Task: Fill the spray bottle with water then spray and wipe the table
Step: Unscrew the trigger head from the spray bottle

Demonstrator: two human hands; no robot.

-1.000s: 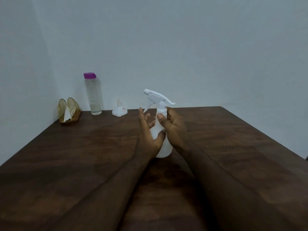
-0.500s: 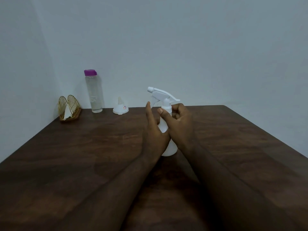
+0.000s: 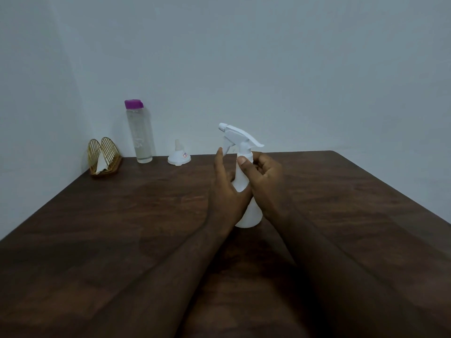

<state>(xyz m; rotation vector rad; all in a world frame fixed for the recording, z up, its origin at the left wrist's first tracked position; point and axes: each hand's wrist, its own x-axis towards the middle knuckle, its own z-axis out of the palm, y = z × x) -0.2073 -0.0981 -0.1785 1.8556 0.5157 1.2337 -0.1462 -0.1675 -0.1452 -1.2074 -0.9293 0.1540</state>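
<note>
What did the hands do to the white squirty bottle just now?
The right hand slid up the spray bottle and curled round its neck. The left hand still holds its body. Spray bottle, water bottle and funnel stayed put.

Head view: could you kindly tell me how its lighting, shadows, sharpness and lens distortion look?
Head view: dim, even, bluish light, no glare; a faint shadow beside the water bottle on the wall; spray bottle, left hand and right hand fairly sharp; wide-angle lens enlarges the dark near forearms; table grain soft.
</note>
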